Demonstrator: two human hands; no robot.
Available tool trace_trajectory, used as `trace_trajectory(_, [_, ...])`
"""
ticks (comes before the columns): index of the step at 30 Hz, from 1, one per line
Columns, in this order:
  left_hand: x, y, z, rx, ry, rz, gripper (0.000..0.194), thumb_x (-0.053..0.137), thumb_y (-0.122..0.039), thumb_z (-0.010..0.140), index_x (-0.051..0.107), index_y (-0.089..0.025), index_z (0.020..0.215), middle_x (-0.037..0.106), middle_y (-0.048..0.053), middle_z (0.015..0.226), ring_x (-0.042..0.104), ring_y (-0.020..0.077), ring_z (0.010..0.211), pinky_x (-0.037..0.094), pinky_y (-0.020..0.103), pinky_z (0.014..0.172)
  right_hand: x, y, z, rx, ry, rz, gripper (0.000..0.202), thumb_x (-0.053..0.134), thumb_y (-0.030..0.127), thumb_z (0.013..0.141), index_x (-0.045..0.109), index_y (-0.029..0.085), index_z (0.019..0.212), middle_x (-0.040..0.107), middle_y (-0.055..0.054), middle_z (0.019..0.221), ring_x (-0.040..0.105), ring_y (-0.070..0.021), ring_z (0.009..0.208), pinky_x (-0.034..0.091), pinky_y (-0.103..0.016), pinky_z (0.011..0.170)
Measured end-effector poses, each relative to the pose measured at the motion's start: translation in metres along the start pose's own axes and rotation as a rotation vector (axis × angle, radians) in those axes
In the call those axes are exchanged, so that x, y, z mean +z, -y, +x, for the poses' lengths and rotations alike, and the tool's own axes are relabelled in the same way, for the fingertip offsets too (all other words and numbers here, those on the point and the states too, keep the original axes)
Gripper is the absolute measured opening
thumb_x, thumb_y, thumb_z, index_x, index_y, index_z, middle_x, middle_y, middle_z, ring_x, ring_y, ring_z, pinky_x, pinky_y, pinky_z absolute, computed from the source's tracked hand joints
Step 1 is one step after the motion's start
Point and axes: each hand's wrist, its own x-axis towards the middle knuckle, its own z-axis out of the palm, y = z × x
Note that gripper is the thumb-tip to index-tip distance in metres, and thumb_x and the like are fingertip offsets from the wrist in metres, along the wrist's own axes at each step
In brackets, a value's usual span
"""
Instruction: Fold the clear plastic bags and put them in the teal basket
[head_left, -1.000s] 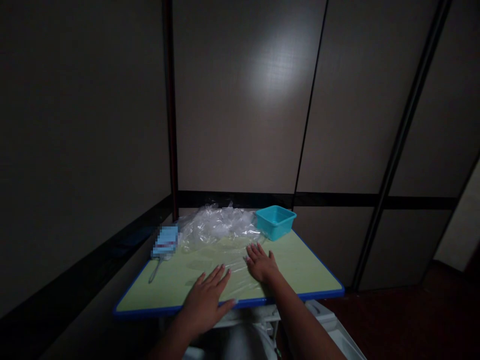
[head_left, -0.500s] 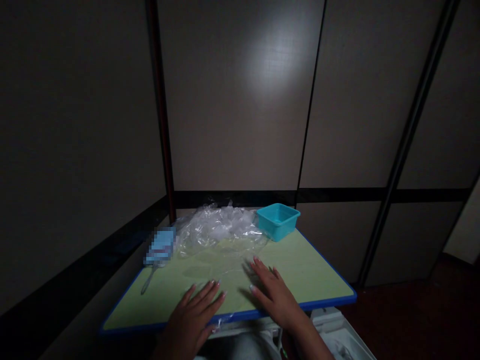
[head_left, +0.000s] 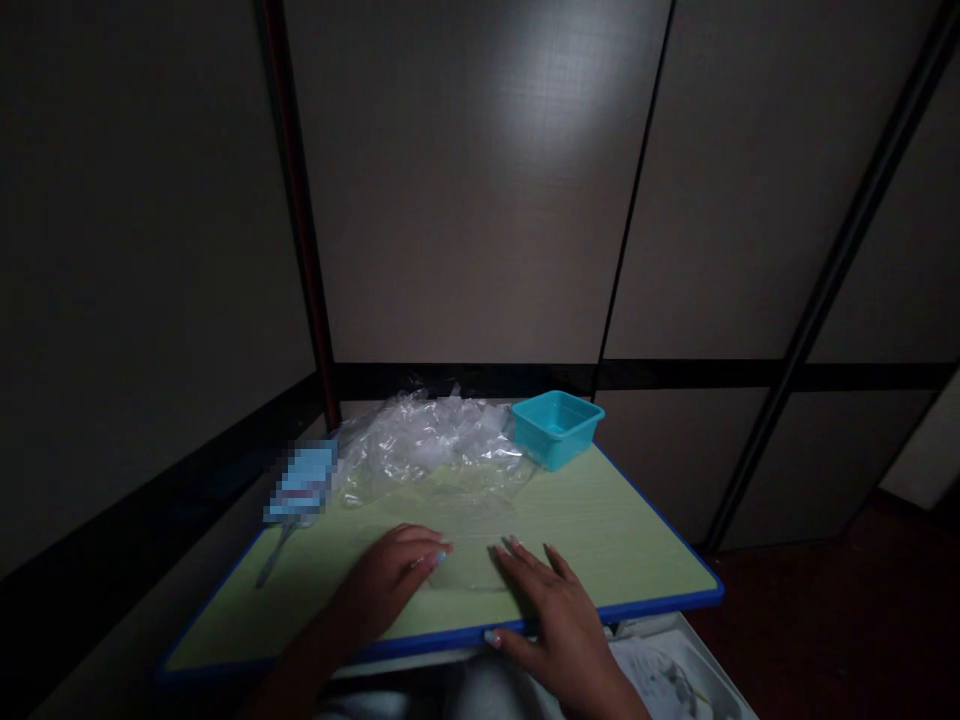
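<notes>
A thin clear plastic bag point(head_left: 469, 565) lies flat on the pale green table in front of me, its outline faint. At its left side is my left hand point(head_left: 394, 575), thumb and fingertips brought together on the film. My right hand point(head_left: 555, 615) rests open near the bag's right side. Its fingers are spread over the tabletop, and the thumb reaches the blue front edge. Just beyond lies a crumpled heap of clear plastic bags point(head_left: 431, 445).
A turquoise plastic basket point(head_left: 559, 430) stands at the back right of the table point(head_left: 622, 540). On the left edge lies a pixelated blue item point(head_left: 304, 485) with a strap. Wardrobe panels rise behind. An open white drawer point(head_left: 686, 665) sits below, at front right.
My left hand has moved forward and its fingers have closed on the film. The right hand has drawn slightly back, thumb spread toward the edge. The view has shifted a little.
</notes>
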Motion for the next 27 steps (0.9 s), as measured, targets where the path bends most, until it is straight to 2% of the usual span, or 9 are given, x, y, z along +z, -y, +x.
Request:
trace_trajectory(4, [0.002,0.015,0.018,-0.017,0.014,0.093,0.03,0.04,-0.034,0.088,0.067,-0.028,0.1,0.065,0.001,0.104,0.054,0.0177,0.102,0.041,0.033,0.093,0.0,0.001,-0.001,0.026,-0.012,0.005,0.079,0.056,0.058,0.071,0.027,0.027,0.138,0.035,-0.006,0.139,0.029,-0.0228,0.13,0.011,-0.043,0.109])
trace_trajectory(7, [0.008,0.022,0.02,-0.039,-0.008,0.244,0.034,0.04,-0.031,0.087,0.057,-0.028,0.116,0.059,0.002,0.116,0.049,0.0192,0.11,0.037,0.036,0.097,0.001,0.002,-0.002,0.037,-0.02,0.01,0.079,0.055,0.059,0.071,0.028,0.027,0.138,0.035,-0.006,0.14,0.03,-0.0221,0.129,0.014,-0.042,0.109])
trace_trajectory(10, [0.014,0.018,0.013,-0.087,-0.144,0.41,0.048,0.041,-0.028,0.085,0.037,-0.025,0.133,0.042,0.006,0.136,0.038,0.0232,0.123,0.029,0.043,0.102,-0.001,0.005,-0.003,0.029,-0.04,0.014,0.075,0.052,0.059,0.073,0.029,0.027,0.138,0.036,-0.005,0.139,0.031,-0.0221,0.128,0.015,-0.043,0.108])
trace_trajectory(13, [0.019,0.004,-0.002,-0.027,-0.265,0.541,0.053,0.039,-0.025,0.085,0.031,-0.023,0.137,0.031,0.007,0.143,0.027,0.0262,0.13,0.019,0.049,0.106,-0.002,0.007,-0.005,0.027,-0.077,0.009,0.068,0.046,0.056,0.079,0.029,0.026,0.138,0.036,-0.005,0.139,0.031,-0.0223,0.128,0.017,-0.043,0.108])
trace_trajectory(15, [0.021,-0.008,-0.015,0.155,-0.217,0.561,0.053,0.038,-0.023,0.085,0.029,-0.024,0.137,0.032,0.005,0.143,0.026,0.0243,0.131,0.015,0.048,0.108,-0.002,0.007,-0.005,0.031,-0.109,-0.001,0.065,0.044,0.055,0.081,0.03,0.026,0.138,0.035,-0.005,0.14,0.03,-0.0227,0.129,0.019,-0.043,0.107])
trace_trajectory(18, [0.025,-0.019,-0.03,0.381,0.009,0.543,0.058,0.041,-0.027,0.085,0.021,-0.028,0.14,0.031,0.001,0.143,0.028,0.0226,0.13,0.015,0.046,0.109,0.003,0.008,-0.006,0.04,-0.197,-0.046,0.061,0.044,0.05,0.083,0.03,0.026,0.137,0.031,-0.005,0.142,0.027,-0.0237,0.13,0.017,-0.047,0.107])
trace_trajectory(21, [0.029,-0.017,-0.034,0.324,0.112,0.528,0.067,0.046,-0.037,0.083,0.014,-0.027,0.141,0.026,0.002,0.145,0.028,0.025,0.13,0.018,0.049,0.108,0.015,0.015,-0.009,0.062,-0.311,-0.099,0.052,0.038,0.035,0.088,0.028,0.027,0.138,0.027,-0.004,0.144,0.025,-0.0226,0.131,0.01,-0.051,0.108])
trace_trajectory(24, [0.035,-0.005,-0.032,0.203,0.062,0.532,0.061,0.041,-0.036,0.087,0.014,-0.029,0.141,0.025,0.002,0.145,0.026,0.024,0.131,0.019,0.049,0.108,0.03,0.034,-0.011,-0.025,-0.297,-0.074,0.054,0.032,0.018,0.087,0.023,0.027,0.139,0.03,-0.002,0.143,0.025,-0.0185,0.131,0.017,-0.048,0.109])
trace_trajectory(27, [0.043,0.008,-0.032,0.135,0.0,0.532,0.053,0.031,-0.025,0.09,0.017,-0.028,0.141,0.028,0.001,0.144,0.026,0.0203,0.132,0.021,0.047,0.108,0.041,0.057,-0.006,-0.117,-0.227,-0.026,0.061,0.036,0.013,0.083,0.02,0.026,0.14,0.03,-0.001,0.142,0.027,-0.0179,0.13,0.02,-0.045,0.109])
